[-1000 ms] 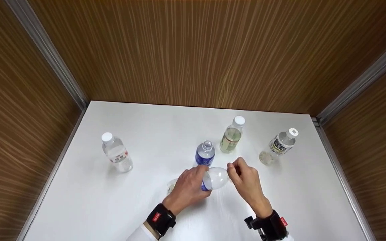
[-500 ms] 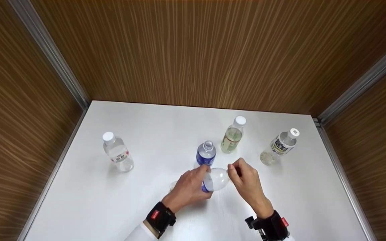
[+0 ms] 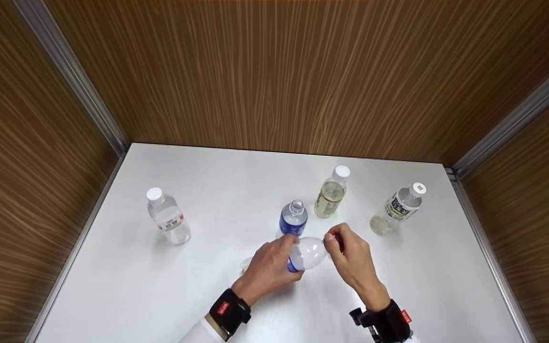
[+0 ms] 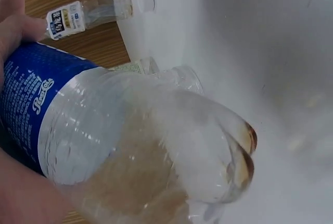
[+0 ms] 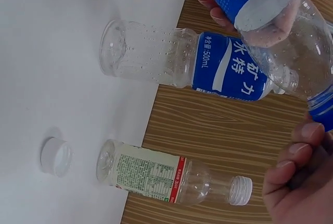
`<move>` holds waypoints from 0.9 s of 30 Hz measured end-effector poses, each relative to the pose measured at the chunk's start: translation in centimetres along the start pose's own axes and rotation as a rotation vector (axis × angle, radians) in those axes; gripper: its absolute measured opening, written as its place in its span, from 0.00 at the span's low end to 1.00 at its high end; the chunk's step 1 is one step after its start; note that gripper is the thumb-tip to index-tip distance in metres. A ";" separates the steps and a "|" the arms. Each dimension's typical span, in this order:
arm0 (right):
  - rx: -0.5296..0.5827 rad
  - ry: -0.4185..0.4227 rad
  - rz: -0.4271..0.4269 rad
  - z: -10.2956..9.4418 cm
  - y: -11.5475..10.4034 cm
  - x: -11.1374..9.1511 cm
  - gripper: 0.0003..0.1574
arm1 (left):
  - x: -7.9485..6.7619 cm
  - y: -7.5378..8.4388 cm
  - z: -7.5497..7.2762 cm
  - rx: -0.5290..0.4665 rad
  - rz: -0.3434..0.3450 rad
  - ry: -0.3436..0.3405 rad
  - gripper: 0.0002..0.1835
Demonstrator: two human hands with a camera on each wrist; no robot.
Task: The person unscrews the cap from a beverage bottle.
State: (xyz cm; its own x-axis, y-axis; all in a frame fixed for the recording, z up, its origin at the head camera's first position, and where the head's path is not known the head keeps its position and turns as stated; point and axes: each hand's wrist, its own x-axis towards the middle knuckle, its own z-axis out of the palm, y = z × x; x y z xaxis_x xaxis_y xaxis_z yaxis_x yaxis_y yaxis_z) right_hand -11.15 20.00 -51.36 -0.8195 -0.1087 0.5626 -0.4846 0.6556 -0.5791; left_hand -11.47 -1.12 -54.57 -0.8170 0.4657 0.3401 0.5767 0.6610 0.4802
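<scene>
Tilted bottle (image 4: 125, 135) | left hand (image 3: 269, 262) grips label (image 4: 49, 86) | right hand (image 3: 351, 259) pinches blue cap (image 5: 322, 110)

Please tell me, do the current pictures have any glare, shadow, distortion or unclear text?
Head view: small white highlights on the held blue-labelled plastic bottle, a faint shadow by the base of the leftmost white-capped bottle, which leans outward, probably lens distortion; left wrist view: grey shading over the tabletop, small print too soft to read; right wrist view: "500mL" clear on the standing blue-labelled bottle.
</scene>
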 end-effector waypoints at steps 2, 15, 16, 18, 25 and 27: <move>-0.032 0.005 0.039 0.0 0.0 0.0 0.05 | 0.0 0.2 0.1 0.067 0.021 0.061 0.36; 0.064 0.063 0.013 0.3 0.0 0.1 0.04 | 0.0 0.7 0.3 0.165 0.013 0.158 0.37; 0.069 0.061 0.003 0.3 0.0 0.1 0.05 | 0.0 0.7 0.3 0.159 0.011 0.156 0.38; 0.077 0.053 -0.010 0.3 0.1 0.0 0.05 | 0.0 0.7 0.2 0.154 0.009 0.156 0.38; 0.104 0.011 -0.014 0.2 0.1 0.0 0.05 | -0.1 0.5 0.3 0.133 0.005 0.150 0.38; 0.110 0.005 -0.014 0.2 0.0 -0.1 0.06 | -0.1 0.5 0.3 0.128 0.006 0.149 0.38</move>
State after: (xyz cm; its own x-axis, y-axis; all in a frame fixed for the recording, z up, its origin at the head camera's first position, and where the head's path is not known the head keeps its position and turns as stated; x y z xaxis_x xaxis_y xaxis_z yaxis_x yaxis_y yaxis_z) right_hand -11.16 19.92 -51.51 -0.8108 -0.1136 0.5742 -0.5273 0.5677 -0.6322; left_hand -11.15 -0.65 -54.64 -0.7987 0.3844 0.4629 0.5691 0.7323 0.3740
